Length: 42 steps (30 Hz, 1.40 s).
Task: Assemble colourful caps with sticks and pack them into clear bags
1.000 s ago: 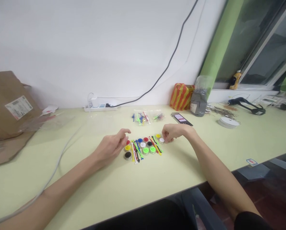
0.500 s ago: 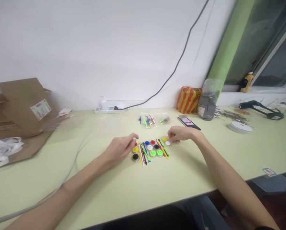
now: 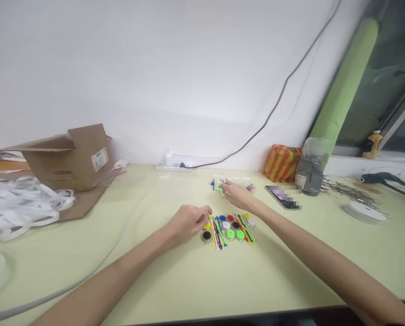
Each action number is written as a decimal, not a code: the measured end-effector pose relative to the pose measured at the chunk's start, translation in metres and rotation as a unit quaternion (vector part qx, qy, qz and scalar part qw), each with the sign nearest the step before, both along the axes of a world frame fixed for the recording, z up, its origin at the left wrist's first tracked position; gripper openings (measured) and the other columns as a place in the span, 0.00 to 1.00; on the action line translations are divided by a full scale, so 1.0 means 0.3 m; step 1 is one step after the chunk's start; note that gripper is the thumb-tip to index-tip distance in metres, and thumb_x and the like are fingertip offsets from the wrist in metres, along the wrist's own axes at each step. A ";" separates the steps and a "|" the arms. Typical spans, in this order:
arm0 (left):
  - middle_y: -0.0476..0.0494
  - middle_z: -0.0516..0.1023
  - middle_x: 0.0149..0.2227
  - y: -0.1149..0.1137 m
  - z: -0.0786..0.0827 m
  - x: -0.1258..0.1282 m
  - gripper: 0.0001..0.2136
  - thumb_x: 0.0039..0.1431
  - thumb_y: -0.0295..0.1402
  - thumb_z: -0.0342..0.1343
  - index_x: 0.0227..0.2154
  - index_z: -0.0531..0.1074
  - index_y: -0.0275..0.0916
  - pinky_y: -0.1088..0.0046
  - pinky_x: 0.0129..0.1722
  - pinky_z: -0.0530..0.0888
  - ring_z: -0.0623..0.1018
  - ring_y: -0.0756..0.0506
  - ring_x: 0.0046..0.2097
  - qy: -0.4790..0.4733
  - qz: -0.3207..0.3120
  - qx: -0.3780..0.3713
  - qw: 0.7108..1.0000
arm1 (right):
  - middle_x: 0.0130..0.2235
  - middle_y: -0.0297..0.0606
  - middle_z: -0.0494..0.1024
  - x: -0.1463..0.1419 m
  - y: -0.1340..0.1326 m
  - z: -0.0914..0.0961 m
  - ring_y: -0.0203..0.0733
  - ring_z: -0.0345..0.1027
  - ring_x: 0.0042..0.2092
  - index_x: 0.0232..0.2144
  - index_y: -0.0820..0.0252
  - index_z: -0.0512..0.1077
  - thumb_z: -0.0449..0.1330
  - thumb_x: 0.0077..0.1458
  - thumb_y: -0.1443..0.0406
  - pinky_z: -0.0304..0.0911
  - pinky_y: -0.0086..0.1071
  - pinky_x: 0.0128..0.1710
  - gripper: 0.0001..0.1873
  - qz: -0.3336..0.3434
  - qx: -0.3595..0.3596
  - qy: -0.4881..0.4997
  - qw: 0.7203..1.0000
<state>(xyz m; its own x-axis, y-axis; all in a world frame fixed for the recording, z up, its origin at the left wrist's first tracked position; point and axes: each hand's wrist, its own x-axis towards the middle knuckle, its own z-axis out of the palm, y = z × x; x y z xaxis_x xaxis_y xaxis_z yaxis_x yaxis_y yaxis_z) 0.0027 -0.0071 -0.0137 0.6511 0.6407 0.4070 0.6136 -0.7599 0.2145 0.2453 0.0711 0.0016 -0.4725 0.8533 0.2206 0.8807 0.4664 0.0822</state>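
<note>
Several small round tokens with coloured tops and clear bases, such as a bright green one (image 3: 230, 235) and a black one (image 3: 206, 236), stand grouped on the table. Thin coloured plastic arrow-shaped sticks (image 3: 217, 235) lie in bundles among them. At the group's left edge my left hand (image 3: 189, 222) is closed, thumb and index finger together; what they hold, if anything, is too small to name. My right hand (image 3: 237, 194) reaches beyond the group, fingers stretched over the small coloured plastic pieces (image 3: 220, 190) at the back, partly hiding them. A small blue piece (image 3: 213, 184) lies beside these.
On the left are a cardboard box (image 3: 87, 156) and a heap of white ribbon (image 3: 29, 201). A power strip (image 3: 173, 168) sits by the wall. To the right lie a phone (image 3: 284, 199), a striped bag (image 3: 280, 162), a grey bag (image 3: 309, 174) and a white roll (image 3: 365, 212).
My right hand has moved from the tokens' right end to the coloured pieces at the back. My left hand stays by the left tokens. The view has shifted left and up.
</note>
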 end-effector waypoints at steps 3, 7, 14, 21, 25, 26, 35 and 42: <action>0.52 0.73 0.22 -0.001 0.003 -0.003 0.11 0.68 0.30 0.43 0.38 0.72 0.41 0.74 0.27 0.59 0.69 0.50 0.22 0.010 0.005 0.004 1.000 | 0.55 0.50 0.72 -0.090 0.103 0.028 0.48 0.68 0.55 0.58 0.60 0.67 0.48 0.62 0.77 0.62 0.36 0.50 0.24 0.022 0.010 -0.040 0.999; 0.51 0.74 0.23 -0.004 0.004 -0.009 0.11 0.68 0.30 0.43 0.39 0.72 0.41 0.74 0.28 0.61 0.71 0.49 0.24 0.021 0.004 0.012 1.000 | 0.51 0.53 0.75 -0.191 0.201 0.026 0.50 0.68 0.55 0.51 0.64 0.72 0.54 0.59 0.78 0.60 0.39 0.54 0.19 0.037 0.002 -0.077 0.996; 0.50 0.72 0.21 -0.008 -0.001 -0.006 0.12 0.68 0.31 0.44 0.35 0.73 0.41 0.72 0.26 0.59 0.71 0.47 0.23 0.021 -0.009 0.040 0.999 | 0.46 0.52 0.77 -0.296 0.206 0.026 0.48 0.71 0.50 0.42 0.65 0.73 0.53 0.59 0.77 0.61 0.36 0.49 0.12 0.084 -0.001 -0.014 0.996; 0.49 0.77 0.26 -0.003 0.005 -0.001 0.11 0.68 0.30 0.44 0.41 0.72 0.41 0.72 0.29 0.62 0.74 0.47 0.26 -0.026 0.037 0.009 0.999 | 0.46 0.42 0.76 -0.193 0.023 0.090 0.37 0.73 0.38 0.43 0.57 0.59 0.46 0.63 0.67 0.66 0.30 0.36 0.06 0.146 -0.046 0.368 0.917; 0.53 0.75 0.26 0.003 0.013 0.007 0.11 0.71 0.37 0.43 0.47 0.68 0.42 0.73 0.29 0.63 0.73 0.48 0.25 -0.072 0.066 -0.015 0.995 | 0.45 0.41 0.78 -0.119 -0.162 0.046 0.35 0.73 0.33 0.39 0.53 0.52 0.48 0.67 0.58 0.66 0.29 0.29 0.08 0.185 -0.153 0.605 0.760; 0.54 0.74 0.26 0.004 0.013 0.009 0.11 0.71 0.39 0.45 0.48 0.67 0.42 0.74 0.29 0.64 0.73 0.49 0.26 -0.080 0.060 -0.017 0.995 | 0.45 0.41 0.78 -0.111 -0.199 0.032 0.35 0.74 0.33 0.39 0.53 0.53 0.50 0.67 0.56 0.68 0.29 0.30 0.10 0.189 -0.161 0.623 0.742; 0.52 0.73 0.34 0.008 0.010 0.030 0.15 0.66 0.44 0.54 0.49 0.63 0.43 0.74 0.33 0.68 0.75 0.50 0.33 -0.127 0.028 0.021 0.991 | 0.41 0.38 0.77 -0.122 -0.289 -0.044 0.39 0.75 0.38 0.41 0.52 0.56 0.53 0.67 0.54 0.74 0.35 0.36 0.12 0.195 -0.195 0.610 0.743; 0.49 0.73 0.35 0.004 -0.001 0.043 0.10 0.68 0.36 0.50 0.49 0.66 0.41 0.72 0.35 0.69 0.75 0.49 0.35 -0.093 0.010 0.055 0.994 | 0.32 0.31 0.74 -0.101 -0.307 -0.061 0.37 0.70 0.30 0.42 0.52 0.57 0.51 0.68 0.56 0.66 0.28 0.28 0.08 0.158 -0.143 0.560 0.800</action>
